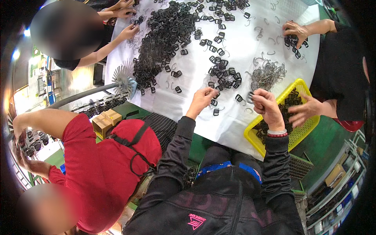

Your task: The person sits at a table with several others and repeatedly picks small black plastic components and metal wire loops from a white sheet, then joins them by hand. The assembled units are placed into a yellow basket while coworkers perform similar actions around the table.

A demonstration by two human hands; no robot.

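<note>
My left hand (202, 99) hovers over the white table (243, 51), fingers pinched on a small black buckle near a cluster of black buckles (224, 76). My right hand (266, 103) is closed on a black buckle and a bent grey wire clip, just left of the yellow basket (303, 88). A tangle of grey wire clips (268, 74) lies just beyond my right hand. Both forearms are in black sleeves; a white and red bracelet sits on the right wrist.
A big heap of black buckles (164, 39) covers the table's left part. A person in black at the right reaches into the yellow basket with one hand (307, 111) and sorts buckles with the other (295, 31). A person in red (113, 164) sits at my left. More hands work at the far left corner (127, 31).
</note>
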